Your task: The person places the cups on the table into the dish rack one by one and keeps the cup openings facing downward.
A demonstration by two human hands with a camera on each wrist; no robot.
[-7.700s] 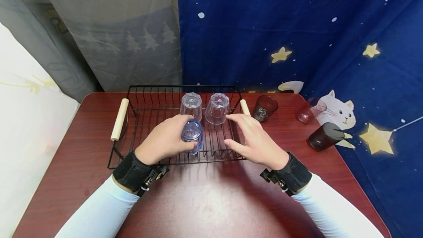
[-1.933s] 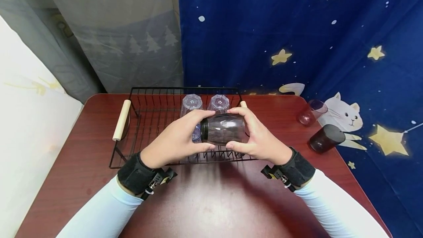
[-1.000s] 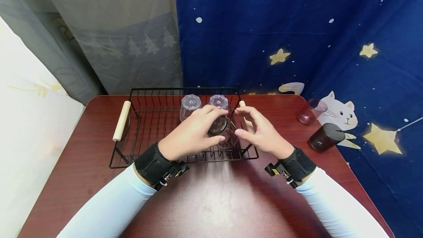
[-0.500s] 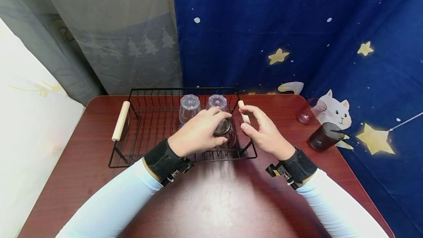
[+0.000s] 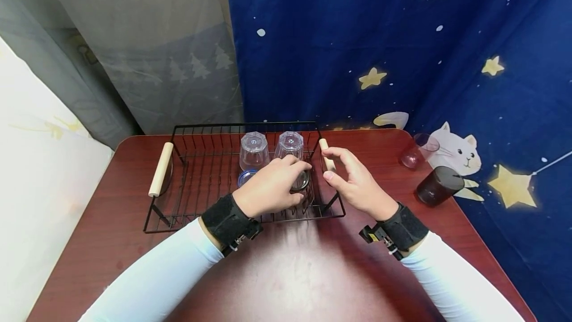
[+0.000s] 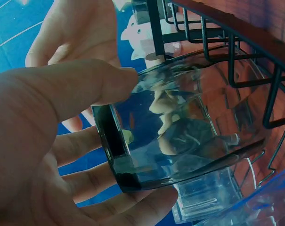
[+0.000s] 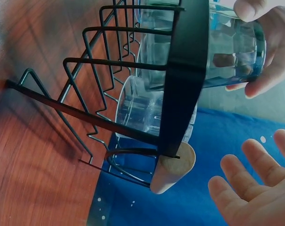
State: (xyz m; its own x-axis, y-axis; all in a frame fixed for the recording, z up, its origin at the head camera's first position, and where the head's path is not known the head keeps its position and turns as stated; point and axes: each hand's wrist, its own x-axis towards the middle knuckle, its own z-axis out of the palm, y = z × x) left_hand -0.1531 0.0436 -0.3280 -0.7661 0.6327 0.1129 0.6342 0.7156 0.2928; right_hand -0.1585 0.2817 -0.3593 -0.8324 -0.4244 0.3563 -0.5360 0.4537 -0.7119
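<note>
A smoky dark glass tumbler (image 5: 303, 181) sits mouth down at the front right of the black wire dish rack (image 5: 210, 178). My left hand (image 5: 270, 188) holds it near its thick base, thumb on one side and fingers on the other, as the left wrist view shows on the tumbler (image 6: 180, 127). Apart from the glass, my right hand (image 5: 357, 183) is beside the rack's right wooden handle (image 5: 327, 155), fingers spread and holding nothing. Two clear faceted glasses, one on the left (image 5: 254, 152) and one on the right (image 5: 289, 146), stand upside down behind. A blue-rimmed glass (image 5: 247, 177) is partly hidden by my left hand.
On the table's right side stand a pinkish clear glass (image 5: 418, 151) and a dark cup (image 5: 440, 186). A second wooden handle (image 5: 161, 169) is on the rack's left end. Curtains (image 5: 313, 53) hang right behind the reddish table (image 5: 286, 272).
The dark tumbler, first right of the rack, was held sideways in both hands, then went mouth down into the rack. My right hand let go and moved right; my left stayed on it.
</note>
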